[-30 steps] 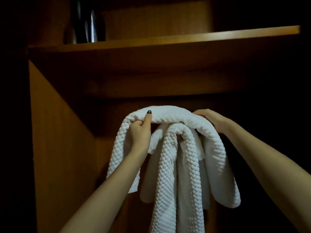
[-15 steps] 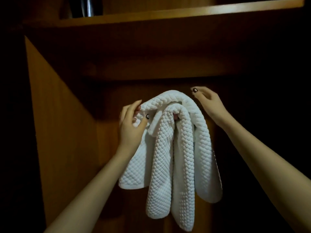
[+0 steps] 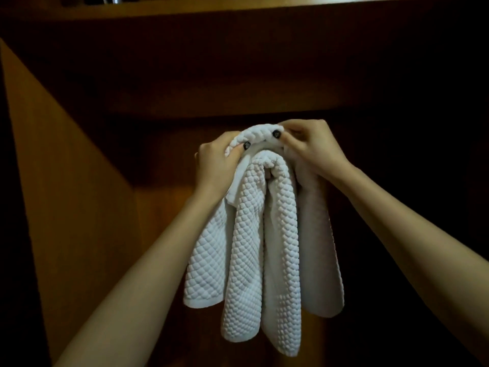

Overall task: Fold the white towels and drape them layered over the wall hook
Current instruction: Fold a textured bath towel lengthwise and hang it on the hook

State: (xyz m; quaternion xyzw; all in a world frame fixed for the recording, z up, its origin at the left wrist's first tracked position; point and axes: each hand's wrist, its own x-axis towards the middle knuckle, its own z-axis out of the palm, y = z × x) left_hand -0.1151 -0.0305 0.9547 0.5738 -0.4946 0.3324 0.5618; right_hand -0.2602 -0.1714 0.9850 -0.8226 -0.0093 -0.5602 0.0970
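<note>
Both hands are up at the top of the pile: the left hand grips the outer towel where it bends over, thumb pressed into the weave, and the right hand pinches the same band from the other side. Under it the inner towel hangs in two long folds, and the hook itself is buried, out of sight. This looks like the final layering step, seating the top towel. The next move, I'd say, calls for centring that band and letting go gently, so neither side drags it off. It's dim in here, with a wooden side panel on the left and a shelf overhead.
</note>
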